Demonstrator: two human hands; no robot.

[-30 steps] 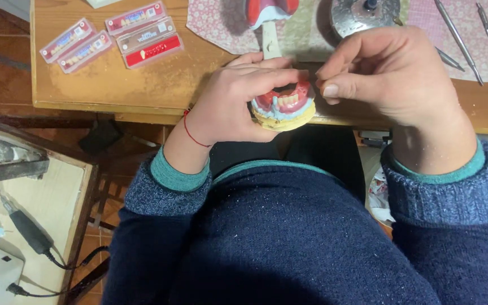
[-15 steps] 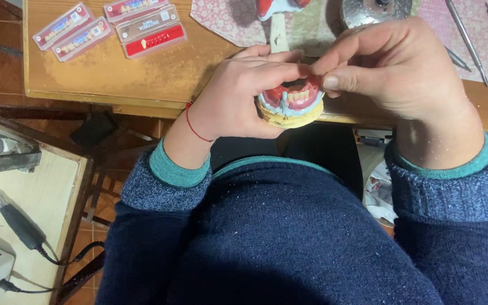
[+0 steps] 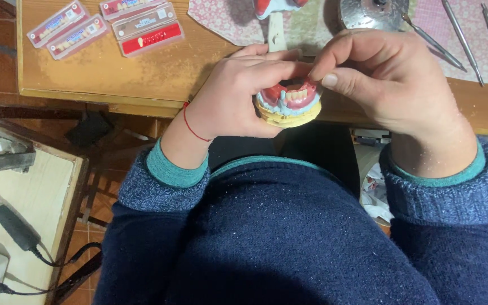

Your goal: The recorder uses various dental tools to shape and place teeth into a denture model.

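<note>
Since the earlier frames the view has drifted a little, so the wooden surface [image 3: 142, 73] sits slightly further left in the frame. Both hands have kept their place at centre top, hardly changed around the model.

The left hand [image 3: 238, 93] has its grip wrapped around the yellow plaster dental model with pink wax gums and a row of pale teeth [image 3: 289, 104], which is held just off the near edge of the surface, over the lap. The right hand [image 3: 388, 79] is closed in a pinch, thumb and forefinger tips meeting at the teeth; whether they press a tooth or hold something tiny I cannot tell.

The risk, as I judge it, lies in the soft wax: too hard a push could tilt a tooth out of line or dent the gum. Because the model hangs past the edge, a slip of the left grip would drop it to the floor.

At upper left lie red and pale flat tooth cards [image 3: 148, 28]. At upper right are a round metal dish [image 3: 371, 12] and thin steel hand instruments [image 3: 461, 39] on a patterned cloth [image 3: 221, 20]. A dark corded handpiece [image 3: 12, 226] lies at lower left. None of these blocks the hands.
</note>
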